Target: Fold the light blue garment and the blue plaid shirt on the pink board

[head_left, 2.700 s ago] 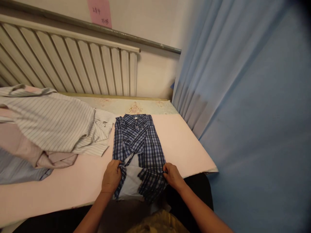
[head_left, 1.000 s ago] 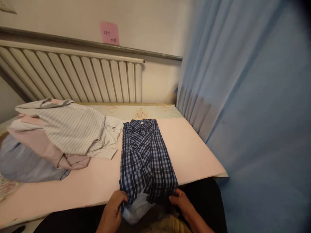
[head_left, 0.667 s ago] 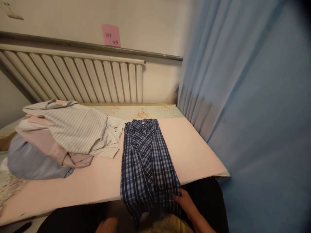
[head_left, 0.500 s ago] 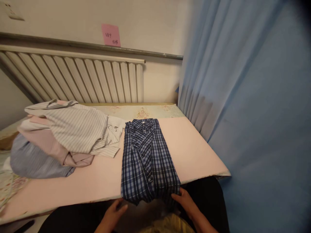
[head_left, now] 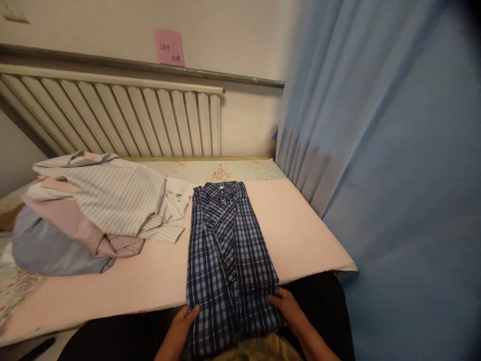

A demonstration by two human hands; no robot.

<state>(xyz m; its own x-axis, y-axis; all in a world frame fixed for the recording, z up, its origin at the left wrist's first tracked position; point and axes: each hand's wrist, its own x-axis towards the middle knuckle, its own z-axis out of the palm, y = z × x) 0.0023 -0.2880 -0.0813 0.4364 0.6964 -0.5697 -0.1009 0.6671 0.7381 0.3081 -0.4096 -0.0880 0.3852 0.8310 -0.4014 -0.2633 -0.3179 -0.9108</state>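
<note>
A dark blue plaid shirt (head_left: 225, 250) lies lengthwise on the pink table (head_left: 300, 235), collar at the far end, its sides folded in to a narrow strip. The lower part hangs over the near table edge. My left hand (head_left: 184, 321) grips the left bottom edge of the shirt, thumb on top. My right hand (head_left: 287, 308) holds the right bottom edge, fingers curled round the cloth.
A pile of clothes (head_left: 93, 210) sits on the left of the table: a striped white shirt on top, pink and light blue garments beneath. A white radiator (head_left: 112, 120) runs along the wall behind. A blue curtain (head_left: 376, 150) hangs close on the right.
The turned-up white inside of the hem is no longer showing. The shirt's lower part now hangs flat over the table edge, and both hands have taken hold of its bottom corners again.
</note>
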